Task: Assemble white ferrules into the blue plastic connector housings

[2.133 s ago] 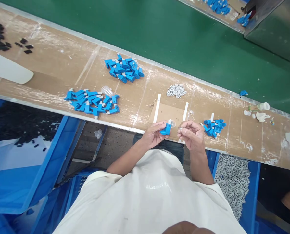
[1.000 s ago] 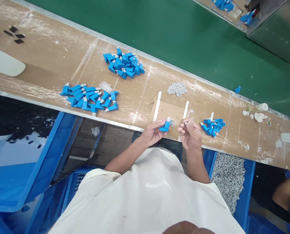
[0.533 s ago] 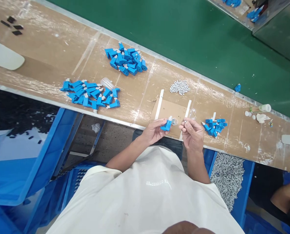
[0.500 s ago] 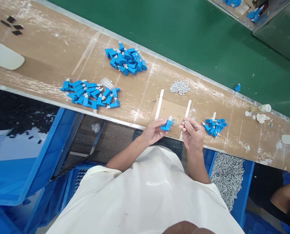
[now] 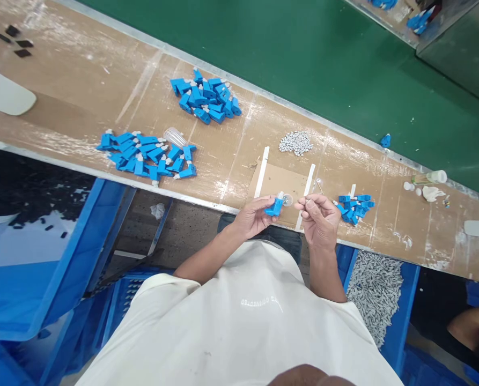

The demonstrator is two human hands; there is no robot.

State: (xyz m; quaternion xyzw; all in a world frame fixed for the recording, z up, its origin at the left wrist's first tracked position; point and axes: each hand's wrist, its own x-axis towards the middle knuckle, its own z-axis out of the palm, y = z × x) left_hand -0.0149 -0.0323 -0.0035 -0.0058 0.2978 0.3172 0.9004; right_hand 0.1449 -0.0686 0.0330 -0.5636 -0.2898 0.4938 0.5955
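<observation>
My left hand (image 5: 254, 217) is closed round a small blue plastic connector (image 5: 274, 205) with a white tip, held over the near edge of the brown bench (image 5: 82, 80). My right hand (image 5: 318, 217) is beside it, a little apart, fingers pinched on a tiny pale part too small to name. A small clear cap (image 5: 287, 200) lies on the cardboard pad (image 5: 281, 185) just past the connector. A small pile of blue connectors (image 5: 354, 206) lies right of my right hand.
Two larger heaps of blue connectors (image 5: 148, 156) (image 5: 207, 99) lie to the left, a heap of small grey parts (image 5: 295, 143) farther back. A green conveyor belt (image 5: 283, 48) runs beyond the bench. Blue bins (image 5: 400, 321) stand below; another person's arm (image 5: 470, 321) shows at right.
Both hands have stayed almost still in front of me, the right fingers shifting slightly on the small part. The view has drifted a little.
</observation>
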